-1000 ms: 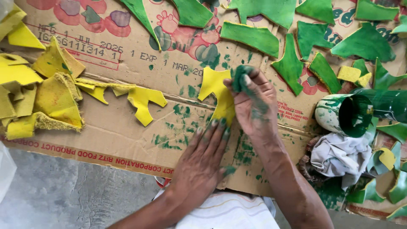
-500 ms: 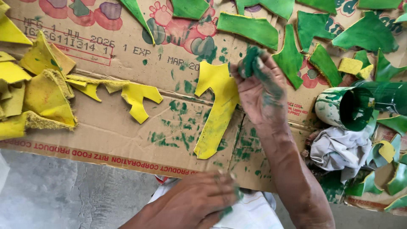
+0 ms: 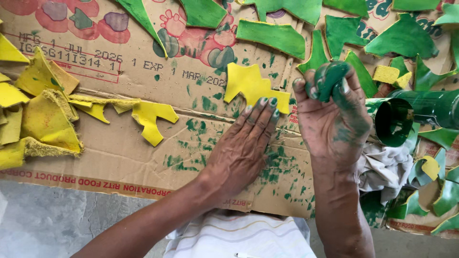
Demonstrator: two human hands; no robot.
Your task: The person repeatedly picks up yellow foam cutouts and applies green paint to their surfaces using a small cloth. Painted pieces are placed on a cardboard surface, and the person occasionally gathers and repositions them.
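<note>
**Painting yellow pieces green**

Pressing down flat, the left hand (image 3: 244,148) has its fingers straight and close together. The fingertips (image 3: 267,102) rest on the lower edge of a yellow piece (image 3: 251,86). That piece lies on a big sheet of brown cardboard (image 3: 119,153), near the middle, and it is plain yellow with jagged edges.

The right hand (image 3: 334,119) is curled around a small green sponge (image 3: 331,79), pinched at the top between the fingers and thumb. This hand is smeared with green paint and is lifted just to the right of the yellow piece.

Beside the right hand lies a green can (image 3: 397,122) on its side, with its open mouth facing the hand. It is green with paint inside. A crumpled white rag (image 3: 382,167) sits under it.

Green dabs spot the cardboard around the left hand. Green painted pieces (image 3: 270,36) lie along the top. More yellow pieces (image 3: 43,119) sit in a pile at the left.
</note>
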